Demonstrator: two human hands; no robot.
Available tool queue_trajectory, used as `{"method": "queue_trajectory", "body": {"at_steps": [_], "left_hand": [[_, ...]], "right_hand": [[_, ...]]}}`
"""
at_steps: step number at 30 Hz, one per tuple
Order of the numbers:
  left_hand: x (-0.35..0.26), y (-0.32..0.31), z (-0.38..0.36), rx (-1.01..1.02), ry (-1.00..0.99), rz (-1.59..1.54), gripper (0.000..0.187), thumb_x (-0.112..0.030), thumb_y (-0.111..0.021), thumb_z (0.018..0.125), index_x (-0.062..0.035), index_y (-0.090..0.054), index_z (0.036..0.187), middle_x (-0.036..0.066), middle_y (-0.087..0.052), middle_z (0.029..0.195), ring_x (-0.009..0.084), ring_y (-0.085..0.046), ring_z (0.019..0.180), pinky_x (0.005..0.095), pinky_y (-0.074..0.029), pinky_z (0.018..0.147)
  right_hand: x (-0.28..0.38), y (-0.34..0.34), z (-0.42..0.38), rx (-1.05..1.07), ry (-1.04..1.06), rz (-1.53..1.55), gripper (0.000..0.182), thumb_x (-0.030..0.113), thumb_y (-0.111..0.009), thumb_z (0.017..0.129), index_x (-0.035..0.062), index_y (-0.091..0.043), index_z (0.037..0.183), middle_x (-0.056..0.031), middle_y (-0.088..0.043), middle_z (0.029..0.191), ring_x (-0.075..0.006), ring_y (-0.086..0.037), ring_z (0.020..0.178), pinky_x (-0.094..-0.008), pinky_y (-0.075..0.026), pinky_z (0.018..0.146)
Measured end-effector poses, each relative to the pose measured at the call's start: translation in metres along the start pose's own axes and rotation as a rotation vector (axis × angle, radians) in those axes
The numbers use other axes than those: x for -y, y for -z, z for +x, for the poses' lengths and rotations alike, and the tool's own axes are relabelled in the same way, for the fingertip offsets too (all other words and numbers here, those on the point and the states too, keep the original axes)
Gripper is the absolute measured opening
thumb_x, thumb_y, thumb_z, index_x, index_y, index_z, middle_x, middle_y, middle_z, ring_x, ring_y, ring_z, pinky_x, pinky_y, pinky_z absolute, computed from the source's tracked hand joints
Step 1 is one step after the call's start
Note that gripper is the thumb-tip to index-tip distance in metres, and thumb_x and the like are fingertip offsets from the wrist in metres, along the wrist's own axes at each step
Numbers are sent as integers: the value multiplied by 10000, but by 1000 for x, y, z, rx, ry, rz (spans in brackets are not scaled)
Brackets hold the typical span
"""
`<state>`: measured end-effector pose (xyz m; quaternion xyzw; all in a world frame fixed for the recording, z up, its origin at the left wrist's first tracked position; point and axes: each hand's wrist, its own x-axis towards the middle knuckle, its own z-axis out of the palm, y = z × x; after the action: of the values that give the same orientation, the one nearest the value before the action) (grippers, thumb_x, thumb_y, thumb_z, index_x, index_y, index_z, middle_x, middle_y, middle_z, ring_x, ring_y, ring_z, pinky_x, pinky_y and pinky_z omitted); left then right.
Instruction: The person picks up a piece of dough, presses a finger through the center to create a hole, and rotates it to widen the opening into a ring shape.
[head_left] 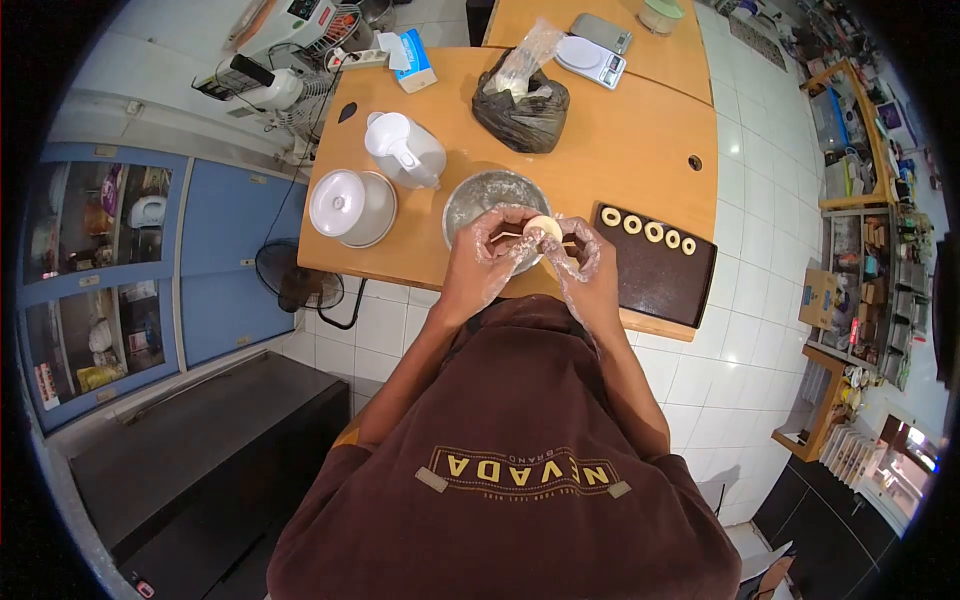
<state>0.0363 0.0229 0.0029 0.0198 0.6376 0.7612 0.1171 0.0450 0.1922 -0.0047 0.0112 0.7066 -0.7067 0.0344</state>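
Near the piece of dough (543, 228) are a white jug (404, 150), a black plastic bag (522, 112) and a dark tray (665, 268) bearing five rings; the piece is pale, rounded; both hands, left (588, 262) and right (487, 256), curl, pinching it over the metal bowl (492, 196); the shirt reads "NEVADA BRAND".

The left hand (484, 262) and right hand (588, 264) hide part of the bowl (482, 182); beyond the bowl, what the black bag (528, 122) holds is unclear.

Blue glass-fronted cabinets (190, 230) line the left wall; white floor tiles (740, 290) surround a wooden table (640, 130), cluttered shelves (865, 270) opposite
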Motion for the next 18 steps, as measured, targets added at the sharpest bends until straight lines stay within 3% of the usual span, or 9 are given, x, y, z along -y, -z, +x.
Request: {"method": "queue_trajectory", "body": {"at_steps": [3,8,11,14,18], "left_hand": [[-1,1,0,19,12,36,338,-60,-715,959,60,-619,1260,124,-685,1211,168,-656,1111,326,-524,1002],[3,1,0,-6,-46,14,324,4,-676,959,74,-601,1266,111,-678,1176,160,-660,1089,309,-530,1002],[7,0,2,-39,-69,-47,301,-68,-690,978,50,-604,1240,128,-674,1217,175,-653,1142,324,-539,995],[0,-4,0,-42,44,-151,283,-69,-678,983,40,-598,1232,126,-668,1215,174,-649,1148,326,-544,985],[2,-5,-1,-14,55,-136,314,-67,-691,976,46,-592,1252,117,-669,1195,168,-650,1128,318,-542,979]], "right_hand": [[5,3,0,9,44,-130,176,77,-715,946,-31,-687,1082,-90,-725,922,-107,-653,865,-292,-520,784],[2,-2,-1,-34,47,-10,179,68,-721,944,-36,-681,1084,-92,-720,953,-117,-651,864,-294,-523,786],[-4,-2,0,-47,33,32,195,57,-726,939,-41,-668,1096,-88,-703,979,-121,-644,877,-294,-521,794],[-7,1,2,-49,39,46,205,46,-727,936,-44,-656,1105,-79,-677,992,-119,-633,901,-289,-515,802],[-6,1,2,-56,53,57,196,29,-716,928,-52,-649,1093,-78,-646,983,-120,-619,919,-281,-504,812]]}}
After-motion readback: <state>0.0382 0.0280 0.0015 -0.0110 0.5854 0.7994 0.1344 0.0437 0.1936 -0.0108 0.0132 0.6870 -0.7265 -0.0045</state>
